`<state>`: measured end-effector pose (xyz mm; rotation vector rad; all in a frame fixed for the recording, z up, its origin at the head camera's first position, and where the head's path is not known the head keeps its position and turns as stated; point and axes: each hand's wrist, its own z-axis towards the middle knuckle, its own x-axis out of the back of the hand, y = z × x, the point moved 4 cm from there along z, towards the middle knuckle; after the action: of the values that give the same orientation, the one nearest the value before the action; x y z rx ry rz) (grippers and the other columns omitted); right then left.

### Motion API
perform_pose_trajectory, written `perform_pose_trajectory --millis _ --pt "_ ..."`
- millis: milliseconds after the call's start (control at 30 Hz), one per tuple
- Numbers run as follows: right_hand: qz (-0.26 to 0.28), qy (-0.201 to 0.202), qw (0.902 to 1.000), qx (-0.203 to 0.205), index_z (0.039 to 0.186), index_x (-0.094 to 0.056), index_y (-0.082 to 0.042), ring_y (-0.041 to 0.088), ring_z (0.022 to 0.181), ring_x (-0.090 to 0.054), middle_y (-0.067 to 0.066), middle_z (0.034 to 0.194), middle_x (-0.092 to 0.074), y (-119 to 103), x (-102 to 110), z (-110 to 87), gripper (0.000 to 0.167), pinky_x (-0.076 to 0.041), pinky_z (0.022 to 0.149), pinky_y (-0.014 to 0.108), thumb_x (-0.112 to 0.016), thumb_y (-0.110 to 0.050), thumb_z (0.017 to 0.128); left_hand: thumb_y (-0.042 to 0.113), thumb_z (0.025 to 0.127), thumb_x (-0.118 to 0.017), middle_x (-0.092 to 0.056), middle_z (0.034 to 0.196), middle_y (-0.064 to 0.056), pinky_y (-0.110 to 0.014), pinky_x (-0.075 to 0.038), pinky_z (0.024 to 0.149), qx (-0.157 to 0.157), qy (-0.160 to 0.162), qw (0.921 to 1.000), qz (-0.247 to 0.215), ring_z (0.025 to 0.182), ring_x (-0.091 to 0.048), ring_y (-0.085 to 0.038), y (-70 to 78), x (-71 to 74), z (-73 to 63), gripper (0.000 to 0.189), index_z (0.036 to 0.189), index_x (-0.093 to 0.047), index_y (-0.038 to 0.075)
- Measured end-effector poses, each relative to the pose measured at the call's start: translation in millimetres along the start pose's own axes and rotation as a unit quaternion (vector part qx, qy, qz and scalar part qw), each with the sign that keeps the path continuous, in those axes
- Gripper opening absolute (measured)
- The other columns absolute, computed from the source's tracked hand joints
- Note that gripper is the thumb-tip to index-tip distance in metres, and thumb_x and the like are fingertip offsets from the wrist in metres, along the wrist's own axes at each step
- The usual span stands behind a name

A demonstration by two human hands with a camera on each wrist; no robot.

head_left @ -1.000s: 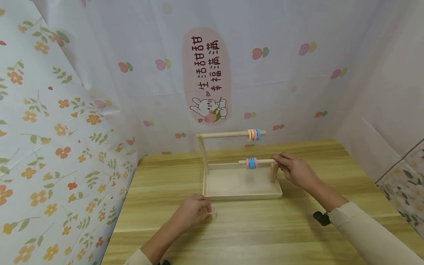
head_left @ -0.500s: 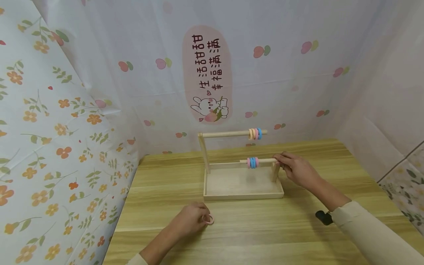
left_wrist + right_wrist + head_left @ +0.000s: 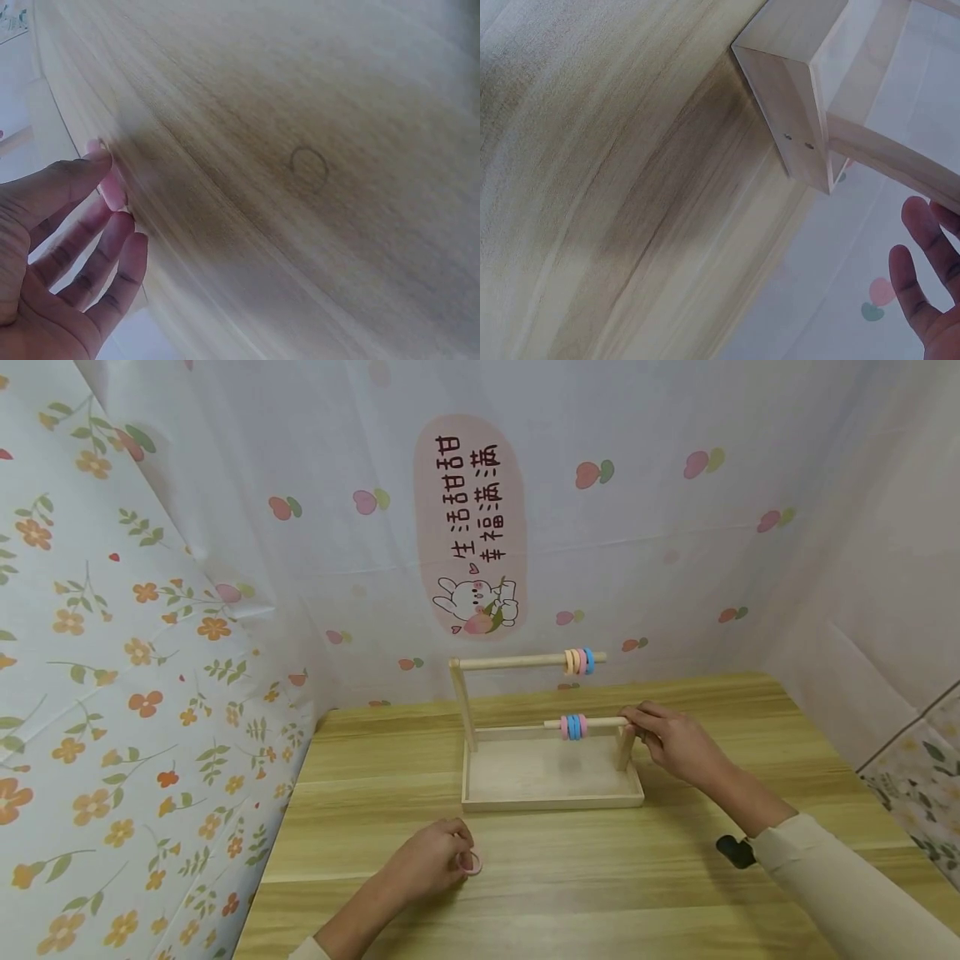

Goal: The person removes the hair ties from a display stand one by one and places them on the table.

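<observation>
Head view, left grip (image 3: 437, 857) pinching pink ring (image 3: 478, 866)

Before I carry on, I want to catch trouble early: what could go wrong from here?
The pink ring could slip, since the left hand seems to pinch it only at the fingertips. The upper rings sit near the free end of the upper rod, so a bump might send them off. If the right hand shifts, the wooden rack might jolt.

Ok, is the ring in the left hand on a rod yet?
No, the left hand holds the ring in front of the tray, apart from both the upper rod and lower rod.
</observation>
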<state>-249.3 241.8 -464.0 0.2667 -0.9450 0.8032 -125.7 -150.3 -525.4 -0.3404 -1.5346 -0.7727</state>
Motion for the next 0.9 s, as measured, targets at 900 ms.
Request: perform_pose_trajectory --millis 900 --pt "0.017 0.002 0.9998 -0.006 0.126 -0.079 0.007 0.022 0.069 -0.068 0.018 0.107 -0.077 5.0 -4.0 1.0 0.043 -0.053 0.057 0.033 -0.084 0.016 0.085 0.033 0.103 -0.081 -0.077 0.118 0.000 -0.029 -0.063 0.079 0.089 0.053 0.9917 -0.076 0.102 -0.075 -0.017 -4.4 15.1 17.3 0.031 0.128 -0.075 0.015"
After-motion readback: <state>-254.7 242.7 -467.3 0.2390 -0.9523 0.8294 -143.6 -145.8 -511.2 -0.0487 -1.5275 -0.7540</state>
